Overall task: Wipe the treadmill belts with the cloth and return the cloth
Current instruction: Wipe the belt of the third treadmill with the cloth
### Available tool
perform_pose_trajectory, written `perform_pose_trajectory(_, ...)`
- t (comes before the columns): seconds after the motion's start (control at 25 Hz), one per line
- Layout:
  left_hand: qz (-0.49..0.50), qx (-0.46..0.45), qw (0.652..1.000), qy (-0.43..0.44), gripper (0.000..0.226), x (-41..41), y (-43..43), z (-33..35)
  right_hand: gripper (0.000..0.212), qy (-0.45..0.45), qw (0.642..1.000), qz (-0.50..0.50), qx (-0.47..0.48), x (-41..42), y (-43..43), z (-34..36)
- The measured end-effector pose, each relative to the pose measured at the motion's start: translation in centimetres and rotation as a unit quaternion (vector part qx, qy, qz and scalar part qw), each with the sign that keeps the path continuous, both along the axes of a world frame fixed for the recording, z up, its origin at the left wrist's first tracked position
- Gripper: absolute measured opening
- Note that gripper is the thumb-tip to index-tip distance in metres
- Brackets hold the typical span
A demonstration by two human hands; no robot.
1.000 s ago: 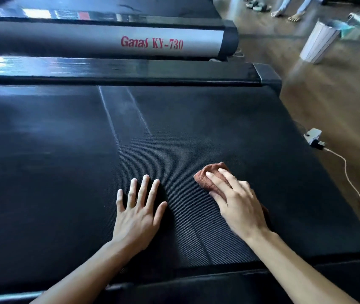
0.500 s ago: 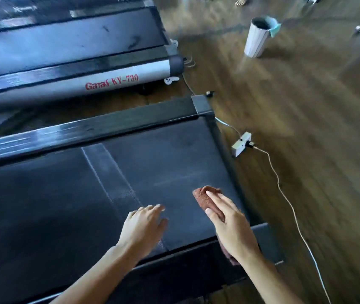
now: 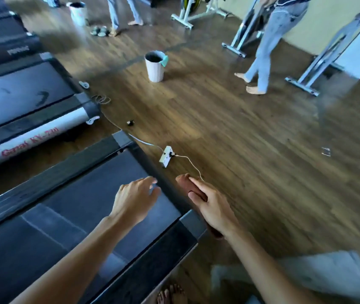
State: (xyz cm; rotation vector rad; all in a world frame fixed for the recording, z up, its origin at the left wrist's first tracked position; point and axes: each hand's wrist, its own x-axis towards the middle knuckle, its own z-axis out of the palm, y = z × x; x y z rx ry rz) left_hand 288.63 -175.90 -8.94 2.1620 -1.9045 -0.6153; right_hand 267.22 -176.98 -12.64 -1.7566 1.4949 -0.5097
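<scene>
The near treadmill's black belt (image 3: 86, 194) fills the lower left. My left hand (image 3: 136, 197) hovers above its right end with fingers loosely spread and holds nothing. My right hand (image 3: 212, 207) is off the belt, past the treadmill's right rear corner and over the wooden floor. It grips the reddish-brown cloth (image 3: 185, 183), whose end sticks out beyond my fingertips; another bit shows under my wrist. A second treadmill (image 3: 20, 99) with red lettering lies further left.
A white power strip (image 3: 166, 159) with a white cable lies on the floor just past the treadmill corner. A white bin (image 3: 154, 66) stands further out. People walk barefoot near exercise machines (image 3: 306, 62) at the back. My bare foot (image 3: 171, 292) shows at the bottom.
My right hand lifted the cloth off the belt and carried it right, past the treadmill's edge. My left hand rose from flat on the belt. The view swung up and to the right.
</scene>
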Motion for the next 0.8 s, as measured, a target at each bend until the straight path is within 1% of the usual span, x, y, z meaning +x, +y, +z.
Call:
perform_pose_trajectory(0.16, -0.070, -0.008, 0.997, 0.015, 0.030, -4.7, -2.3, 3.6, 0.047, 0.006, 0.996, -0.087, -0.006, -4.9, 1.1, 3.9)
perform_pose_trajectory(0.28, -0.103, -0.026, 0.994, 0.019, 0.026, -8.1, -3.9, 5.1, 0.047, 0.009, 0.994, -0.108, -0.013, -7.8, 0.3, 5.5)
perform_pose_trajectory(0.4, -0.114, -0.037, 0.993, 0.010, 0.024, -11.0, -6.8, 5.4, 0.046, 0.005, 0.993, -0.120, -0.017, -10.4, -2.8, 6.4)
perform_pose_trajectory(0.6, -0.068, -0.033, 0.997, 0.021, 0.025, -17.1, -16.4, 4.4, 0.045, 0.006, 0.994, -0.106, -0.020, -16.6, -12.9, 6.3)
perform_pose_trajectory(0.72, -0.008, -0.022, 0.998, 0.050, 0.023, -20.8, -22.7, 3.9, 0.047, -0.051, 0.995, -0.080, -0.033, -20.0, -21.0, 5.4)
perform_pose_trajectory(0.8, 0.038, -0.017, 0.997, 0.063, 0.023, -23.1, -27.0, 4.3, 0.046, -0.063, 0.996, -0.055, -0.018, -22.8, -27.1, 4.3)
